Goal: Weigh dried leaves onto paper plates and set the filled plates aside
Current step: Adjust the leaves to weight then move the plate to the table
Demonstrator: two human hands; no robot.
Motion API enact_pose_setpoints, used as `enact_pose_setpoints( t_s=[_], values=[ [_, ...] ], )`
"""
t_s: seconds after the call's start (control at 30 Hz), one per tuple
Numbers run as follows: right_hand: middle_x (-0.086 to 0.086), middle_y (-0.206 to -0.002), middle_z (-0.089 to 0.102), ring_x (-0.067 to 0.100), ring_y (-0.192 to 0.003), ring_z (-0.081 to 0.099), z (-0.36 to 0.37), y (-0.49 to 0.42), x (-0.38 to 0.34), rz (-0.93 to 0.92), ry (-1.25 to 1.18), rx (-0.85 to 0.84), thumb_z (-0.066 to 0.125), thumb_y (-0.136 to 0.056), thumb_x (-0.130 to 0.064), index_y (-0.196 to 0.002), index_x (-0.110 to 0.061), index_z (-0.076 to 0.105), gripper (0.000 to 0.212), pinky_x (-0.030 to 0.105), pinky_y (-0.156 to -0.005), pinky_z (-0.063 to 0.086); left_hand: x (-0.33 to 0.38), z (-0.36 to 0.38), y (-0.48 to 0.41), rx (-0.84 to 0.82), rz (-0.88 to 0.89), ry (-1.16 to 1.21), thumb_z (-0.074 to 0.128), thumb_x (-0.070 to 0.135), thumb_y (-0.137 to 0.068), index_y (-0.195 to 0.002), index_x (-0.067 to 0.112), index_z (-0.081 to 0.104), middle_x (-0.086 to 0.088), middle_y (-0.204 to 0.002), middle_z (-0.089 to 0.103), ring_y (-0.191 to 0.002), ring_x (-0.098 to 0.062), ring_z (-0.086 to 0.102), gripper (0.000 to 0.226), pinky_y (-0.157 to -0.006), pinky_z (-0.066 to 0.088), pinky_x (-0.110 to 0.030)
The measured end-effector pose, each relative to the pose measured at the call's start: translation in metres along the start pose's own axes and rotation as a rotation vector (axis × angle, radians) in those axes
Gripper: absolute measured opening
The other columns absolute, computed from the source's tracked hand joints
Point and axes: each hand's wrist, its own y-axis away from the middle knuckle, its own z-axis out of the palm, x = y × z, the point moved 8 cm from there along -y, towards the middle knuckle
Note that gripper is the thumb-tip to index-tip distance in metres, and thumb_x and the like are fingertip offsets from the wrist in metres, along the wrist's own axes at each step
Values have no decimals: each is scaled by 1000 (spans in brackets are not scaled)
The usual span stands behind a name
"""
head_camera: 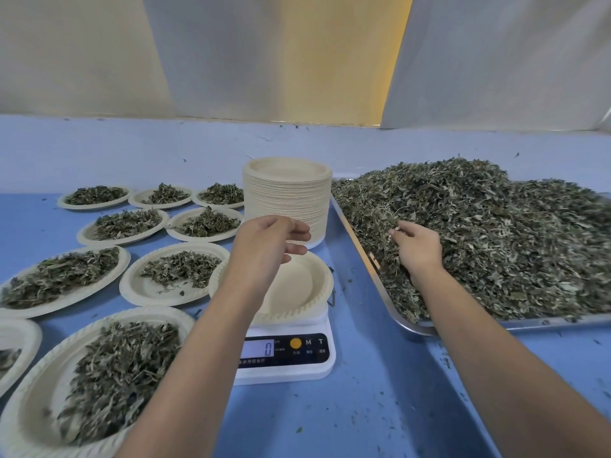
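An empty paper plate [297, 285] sits on a white digital scale [297, 358] whose display reads 0. My left hand [267, 242] hovers above that plate, fingers loosely curled and holding nothing, just in front of a tall stack of plates [287, 196]. My right hand [416, 247] reaches into the big heap of dried leaves [496, 233] on a metal tray [413, 328], with its fingers curled into the leaves at the heap's left side. Several filled plates [99, 371] lie on the left of the blue table.
The blue table [363, 408] carries scattered leaf crumbs in front of the scale. A filled plate [172, 274] lies close to the scale's left side. White and yellow sheeting [297, 61] hangs behind the table.
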Motion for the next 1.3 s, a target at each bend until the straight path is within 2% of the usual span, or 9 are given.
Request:
enact_pose_setpoints(
  t_s=[0.27,0.53,0.67,0.8,0.87,0.93,1.0,1.07,1.3],
  values=[
    [5,-128,59,23,-111,58,0,0,-7,3,-113,-1,59,-94,-13,-132,-9,56,39,30,-89,44,-2,-5,-1,11,-20,41,48,12,-91,-77,13,70,1,-76,74,-60,-8,64,26,-65,45,-22],
    [4,-130,57,1,-82,49,10,12,-40,16,-377,-70,58,-94,-12,-135,-11,52,41,20,-79,46,-6,-17,-10,59,-35,90,47,14,-91,-77,15,70,3,-76,74,-61,-5,65,27,-68,46,-24],
    [5,-140,52,18,-120,54,35,38,-71,45,-548,-208,59,-93,-11,-137,-11,49,45,44,-108,40,-11,-42,-15,234,-56,227,45,14,-92,-90,12,70,1,-87,74,-73,-8,65,25,-66,47,-21],
    [-3,-104,73,17,-105,65,72,73,-97,62,-623,-462,60,-92,-9,-105,-21,68,19,43,-95,52,-16,-68,-16,368,-77,338,41,18,-97,-99,16,65,0,-106,67,-86,-6,61,24,-69,47,-20],
    [-7,-84,75,10,-85,70,89,92,-109,-10,-557,-620,59,-92,-6,-92,-22,70,19,31,-77,59,-18,-71,-17,362,-104,366,38,22,-99,-119,13,58,-1,-117,61,-93,-8,59,29,-77,47,-22],
    [-4,-92,74,6,-88,69,103,108,-114,-109,-420,-714,60,-91,-7,-108,-13,69,20,23,-77,56,-23,-73,-16,333,-129,389,38,28,-100,-130,15,51,-1,-126,55,-100,-12,56,35,-85,44,-27],
    [-6,-102,71,-3,-93,65,111,118,-115,-220,-286,-735,64,-89,-8,-116,-10,66,28,13,-85,49,-27,-71,-16,285,-140,403,40,41,-99,-127,25,49,1,-126,53,-98,-12,55,33,-79,44,-31],
    [-16,-92,65,-20,-76,59,114,124,-113,-296,-221,-733,66,-87,-8,-114,-16,64,28,-2,-71,41,-29,-63,-16,220,-146,430,41,52,-96,-126,33,47,4,-124,52,-101,-15,55,36,-74,45,-32],
    [-18,-93,64,-14,-81,57,125,137,-107,-436,-29,-798,64,-88,-3,-115,-11,67,28,5,-81,43,-28,-36,-24,106,-94,328,45,49,-94,-118,36,54,5,-112,59,-95,-15,59,28,-80,48,-35]
  ],
)
